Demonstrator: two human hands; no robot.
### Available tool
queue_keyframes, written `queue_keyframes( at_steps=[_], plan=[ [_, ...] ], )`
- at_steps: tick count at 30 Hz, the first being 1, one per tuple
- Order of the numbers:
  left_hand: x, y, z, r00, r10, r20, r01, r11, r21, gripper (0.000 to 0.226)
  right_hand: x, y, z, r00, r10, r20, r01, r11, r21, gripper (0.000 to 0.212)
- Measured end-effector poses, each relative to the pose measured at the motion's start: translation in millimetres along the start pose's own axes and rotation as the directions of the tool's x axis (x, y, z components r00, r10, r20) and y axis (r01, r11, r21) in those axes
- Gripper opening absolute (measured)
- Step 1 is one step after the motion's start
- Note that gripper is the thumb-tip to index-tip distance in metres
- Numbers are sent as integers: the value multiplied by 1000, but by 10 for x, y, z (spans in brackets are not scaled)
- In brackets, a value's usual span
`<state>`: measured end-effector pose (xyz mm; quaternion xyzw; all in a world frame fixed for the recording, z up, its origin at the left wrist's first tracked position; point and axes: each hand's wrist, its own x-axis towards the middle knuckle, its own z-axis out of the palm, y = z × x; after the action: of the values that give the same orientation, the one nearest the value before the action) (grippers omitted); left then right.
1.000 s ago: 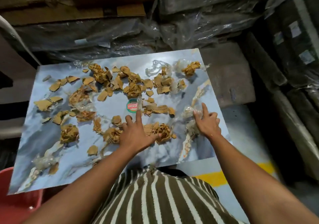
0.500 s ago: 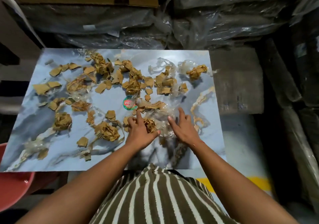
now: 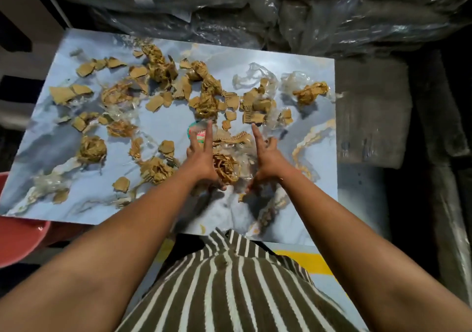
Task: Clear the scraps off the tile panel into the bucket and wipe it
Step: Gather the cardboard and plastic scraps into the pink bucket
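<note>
Head view, looking down on the tile panel (image 3: 84, 198), blue-grey with gold veining, lying flat in front of a person in a striped shirt (image 3: 229, 285).

Scraps: torn brown cardboard pieces (image 3: 158, 101) and crumpled tape wads (image 3: 91, 149) are spread over most of the panel, thickest across the far half. Clear plastic film (image 3: 251, 76) lies among them toward the far right. A round green and red sticker (image 3: 196, 133) sits near the centre, partly hidden by the left fingers.

Left hand (image 3: 203, 163): set on edge on the panel, fingers spread and extended, palm facing right. It is open and grips nothing; its palm presses against a crumpled brown wad (image 3: 226, 169).

Right hand (image 3: 268, 160): mirrored on the other side of that wad, on edge, index finger extended, palm facing left. Also open, with no closed grasp. Film lies bunched under and beside it.

The wad and some film sit between the two palms, near the panel's near edge and centre.

Bucket (image 3: 18, 244): red, only a part of its rim shows at the lower left, below the panel's near left corner. Its contents are out of sight.

Plastic-wrapped bundles (image 3: 332, 12) are stacked behind the panel.
</note>
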<state>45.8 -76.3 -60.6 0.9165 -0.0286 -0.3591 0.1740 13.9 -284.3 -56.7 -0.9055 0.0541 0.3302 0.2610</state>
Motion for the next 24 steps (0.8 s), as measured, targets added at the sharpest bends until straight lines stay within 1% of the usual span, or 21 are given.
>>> queue_keyframes(
  at_steps=[4,7,11,14,16,19,22,24],
  plan=[
    [269,56,-92,998,12,55,-13,1000,14,171,282,-138,27,1000,-27,-1,27,999,-30,174],
    [352,97,-65,999,34,28,-35,999,30,156,408,-225,99,999,-28,16,28,998,-49,174],
    [340,168,-14,991,132,-38,-133,990,-36,144,437,-239,149,998,-58,-22,57,998,-38,157],
    [303,216,3,977,198,-79,-206,973,-104,121,400,-235,158,991,-116,-68,119,992,42,147],
    [281,227,29,970,219,-105,-233,962,-142,110,390,-231,175,985,-148,-92,156,985,80,140],
    [252,209,83,971,206,-123,-229,948,-220,100,379,-192,208,973,-195,-121,210,969,131,128],
    [201,241,131,971,174,-164,-214,940,-267,83,342,-121,240,958,-237,-160,266,944,194,111],
    [181,253,181,972,147,-186,-196,938,-286,71,312,-72,263,947,-271,-173,306,923,232,105]
  ],
)
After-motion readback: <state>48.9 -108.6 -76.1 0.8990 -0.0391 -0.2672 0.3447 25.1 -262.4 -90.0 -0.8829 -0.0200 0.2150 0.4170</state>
